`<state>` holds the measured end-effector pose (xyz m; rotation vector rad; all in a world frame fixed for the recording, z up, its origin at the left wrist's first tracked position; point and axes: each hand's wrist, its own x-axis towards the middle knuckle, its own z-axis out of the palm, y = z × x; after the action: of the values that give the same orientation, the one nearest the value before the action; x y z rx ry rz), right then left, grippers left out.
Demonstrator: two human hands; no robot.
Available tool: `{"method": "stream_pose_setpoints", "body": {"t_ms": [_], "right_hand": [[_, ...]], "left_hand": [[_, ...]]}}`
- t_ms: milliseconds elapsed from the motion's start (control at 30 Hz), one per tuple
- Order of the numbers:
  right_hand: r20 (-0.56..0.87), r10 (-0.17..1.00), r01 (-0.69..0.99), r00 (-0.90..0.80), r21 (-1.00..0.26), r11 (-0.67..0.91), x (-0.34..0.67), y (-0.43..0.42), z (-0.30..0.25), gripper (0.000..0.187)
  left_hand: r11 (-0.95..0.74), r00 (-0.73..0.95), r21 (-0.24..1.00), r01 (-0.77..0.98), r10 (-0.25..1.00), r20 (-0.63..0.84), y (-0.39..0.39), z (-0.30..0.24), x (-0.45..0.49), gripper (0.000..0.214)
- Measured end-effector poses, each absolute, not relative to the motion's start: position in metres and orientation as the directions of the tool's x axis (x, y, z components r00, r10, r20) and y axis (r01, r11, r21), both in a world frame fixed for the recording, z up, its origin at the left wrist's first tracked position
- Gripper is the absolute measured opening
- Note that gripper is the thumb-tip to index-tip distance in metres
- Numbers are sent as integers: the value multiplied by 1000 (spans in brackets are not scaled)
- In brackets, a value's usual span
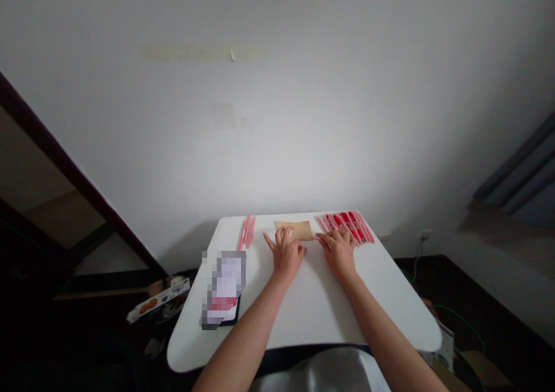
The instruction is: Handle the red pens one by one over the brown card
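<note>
Hands at far edge of rounded white table (312, 317). Left hand (286, 254): grip open, fingers spread flat, tips at near edge of tan cardboard rectangle (299, 229), holding nothing. Right hand (340, 250): fingers curled against row of red wrapped pens (349, 224); can't tell grip. Three pink sticks (246, 231) well left. Open room nearside, around forearms.

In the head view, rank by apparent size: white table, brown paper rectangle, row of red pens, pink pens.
1. white table
2. row of red pens
3. brown paper rectangle and pink pens look alike
</note>
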<state>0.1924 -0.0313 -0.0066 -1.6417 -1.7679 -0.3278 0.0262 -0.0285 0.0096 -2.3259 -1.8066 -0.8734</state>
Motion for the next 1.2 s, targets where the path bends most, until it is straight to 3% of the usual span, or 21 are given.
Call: {"method": "stream_pose_setpoints", "body": {"t_ms": [567,1200], "right_hand": [[640,767,937,42,-292,193,193,-30,-9,23],[668,738,907,-95,-248,341,198,-29,-12,17]], "left_hand": [[-297,131,311,903,879,458,-29,10,25,7],[-146,-84,364,920,833,547,-25,12,8,10]]}}
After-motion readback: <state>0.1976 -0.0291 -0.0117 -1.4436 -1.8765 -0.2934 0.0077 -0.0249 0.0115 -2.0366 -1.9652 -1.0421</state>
